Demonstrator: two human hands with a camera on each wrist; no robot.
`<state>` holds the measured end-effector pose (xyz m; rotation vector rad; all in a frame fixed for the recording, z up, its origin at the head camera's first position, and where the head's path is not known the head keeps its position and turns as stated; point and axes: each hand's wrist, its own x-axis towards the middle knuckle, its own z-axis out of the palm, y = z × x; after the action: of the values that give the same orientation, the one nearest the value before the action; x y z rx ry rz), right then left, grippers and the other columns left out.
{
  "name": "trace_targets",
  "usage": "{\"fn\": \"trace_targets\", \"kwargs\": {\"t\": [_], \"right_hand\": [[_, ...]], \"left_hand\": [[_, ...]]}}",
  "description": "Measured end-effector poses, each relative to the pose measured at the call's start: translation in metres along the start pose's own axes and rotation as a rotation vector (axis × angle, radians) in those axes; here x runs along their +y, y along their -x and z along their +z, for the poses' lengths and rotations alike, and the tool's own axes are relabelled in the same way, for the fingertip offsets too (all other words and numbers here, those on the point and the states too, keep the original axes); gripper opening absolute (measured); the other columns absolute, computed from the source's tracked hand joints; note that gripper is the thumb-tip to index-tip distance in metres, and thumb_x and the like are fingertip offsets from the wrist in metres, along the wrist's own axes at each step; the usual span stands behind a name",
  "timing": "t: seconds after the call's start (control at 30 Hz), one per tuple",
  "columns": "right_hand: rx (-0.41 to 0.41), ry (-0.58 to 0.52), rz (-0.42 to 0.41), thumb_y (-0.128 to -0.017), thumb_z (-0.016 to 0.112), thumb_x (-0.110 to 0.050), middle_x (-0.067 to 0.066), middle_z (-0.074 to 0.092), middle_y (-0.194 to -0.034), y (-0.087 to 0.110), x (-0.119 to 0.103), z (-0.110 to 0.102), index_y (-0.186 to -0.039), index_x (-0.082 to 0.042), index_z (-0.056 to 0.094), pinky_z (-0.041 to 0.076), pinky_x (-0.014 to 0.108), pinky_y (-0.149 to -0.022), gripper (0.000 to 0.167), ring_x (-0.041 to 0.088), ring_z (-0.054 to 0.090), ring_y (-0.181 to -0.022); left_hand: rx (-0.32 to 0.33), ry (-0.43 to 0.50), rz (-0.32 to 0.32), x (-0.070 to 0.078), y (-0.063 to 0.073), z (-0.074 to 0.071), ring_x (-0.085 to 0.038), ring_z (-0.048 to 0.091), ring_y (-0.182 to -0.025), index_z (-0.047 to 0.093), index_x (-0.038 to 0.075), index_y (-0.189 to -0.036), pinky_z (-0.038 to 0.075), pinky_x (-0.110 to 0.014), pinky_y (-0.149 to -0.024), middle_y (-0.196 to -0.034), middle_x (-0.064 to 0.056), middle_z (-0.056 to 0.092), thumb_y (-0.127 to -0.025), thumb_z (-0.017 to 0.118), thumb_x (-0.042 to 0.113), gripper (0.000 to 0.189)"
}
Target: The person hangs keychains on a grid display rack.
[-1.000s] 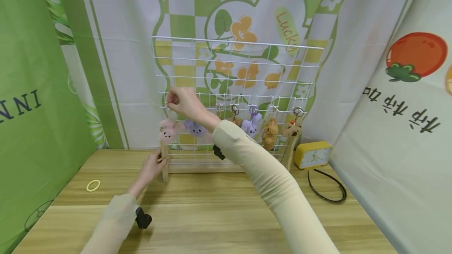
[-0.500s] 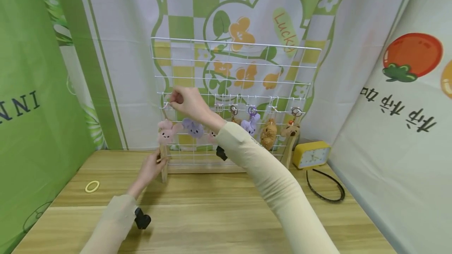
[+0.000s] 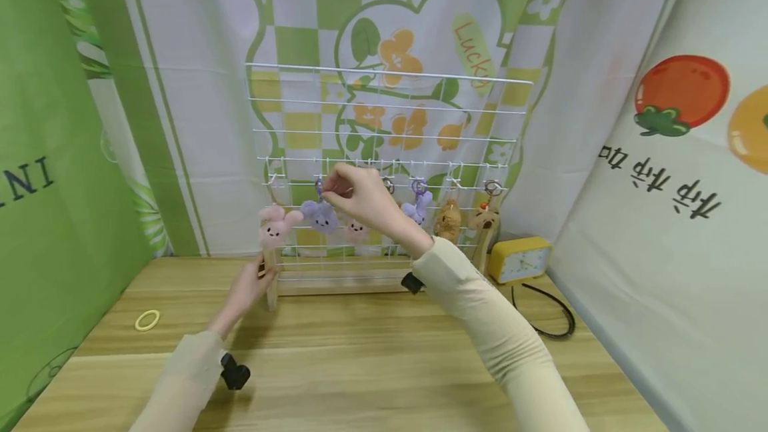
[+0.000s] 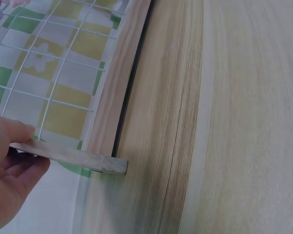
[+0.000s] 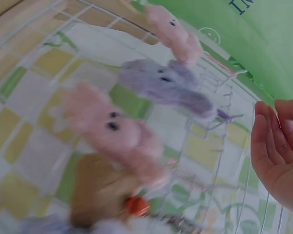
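A white wire grid rack (image 3: 384,73) on wooden feet stands at the back of the table. My left hand (image 3: 247,287) grips its left wooden upright (image 3: 271,293); in the left wrist view thumb and fingers pinch that wood (image 4: 83,157). My right hand (image 3: 367,202) is up before the hooks, fingers loosely bent, nothing between them. In the right wrist view it sits apart from the hook with the lilac plush keychain (image 5: 158,83). A pink bunny keychain (image 3: 277,231) hangs leftmost, and another pink plush (image 3: 356,231) hangs below my right hand.
Farther right hang a purple rabbit plush (image 3: 418,209), a brown plush (image 3: 448,222) and a tan plush (image 3: 483,219). A yellow clock (image 3: 521,260) and black headband (image 3: 567,315) lie at the right. A yellow ring (image 3: 147,320) is at the left.
My right hand has moved away from the leftmost pink bunny's hook, to the right and slightly down. The left hand keeps its hold on the upright; the view has shifted slightly.
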<state>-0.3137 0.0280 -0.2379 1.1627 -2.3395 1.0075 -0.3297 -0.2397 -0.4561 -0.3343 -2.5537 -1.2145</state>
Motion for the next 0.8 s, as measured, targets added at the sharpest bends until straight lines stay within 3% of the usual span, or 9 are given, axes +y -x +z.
{"fn": "trace_targets", "kwargs": {"t": [0.27,0.43,0.6,0.8], "right_hand": [[-0.017,0.024,0.056,-0.093,0.068,-0.008,0.009,0.075,-0.09,0.064,0.033,0.004,-0.094,-0.006,0.068,0.06,0.018,-0.068,0.003,0.016,0.071,-0.078],[-0.052,0.04,0.112,-0.093,0.067,-0.009,0.009,0.074,-0.09,0.106,0.061,0.012,-0.094,-0.005,0.068,0.061,0.017,-0.068,0.004,0.018,0.072,-0.079],[-0.074,0.064,0.209,-0.094,0.065,-0.007,0.013,0.074,-0.092,0.151,0.093,0.019,-0.097,-0.002,0.068,0.064,0.023,-0.07,0.006,0.025,0.073,-0.082],[-0.044,0.157,0.26,-0.093,0.067,-0.007,0.017,0.074,-0.1,0.196,0.127,0.027,-0.106,0.0,0.067,0.065,0.041,-0.078,0.015,0.031,0.073,-0.089]], "left_hand": [[-0.012,0.04,-0.032,-0.004,0.001,-0.008,-0.056,0.052,-0.124,0.039,-0.015,-0.141,0.053,-0.059,-0.101,-0.137,-0.041,0.049,-0.1,0.051,0.003,0.046],[-0.003,0.014,-0.047,-0.005,0.003,-0.014,-0.055,0.052,-0.125,0.037,-0.014,-0.144,0.053,-0.058,-0.101,-0.139,-0.04,0.047,-0.101,0.051,0.006,0.05],[0.005,-0.002,-0.02,-0.008,0.005,-0.015,-0.056,0.054,-0.122,0.039,-0.015,-0.142,0.054,-0.058,-0.098,-0.137,-0.041,0.049,-0.1,0.053,0.005,0.048],[-0.01,-0.021,0.036,-0.012,0.009,-0.017,-0.058,0.052,-0.122,0.035,-0.017,-0.143,0.055,-0.059,-0.096,-0.138,-0.043,0.045,-0.099,0.054,0.002,0.052]]}}
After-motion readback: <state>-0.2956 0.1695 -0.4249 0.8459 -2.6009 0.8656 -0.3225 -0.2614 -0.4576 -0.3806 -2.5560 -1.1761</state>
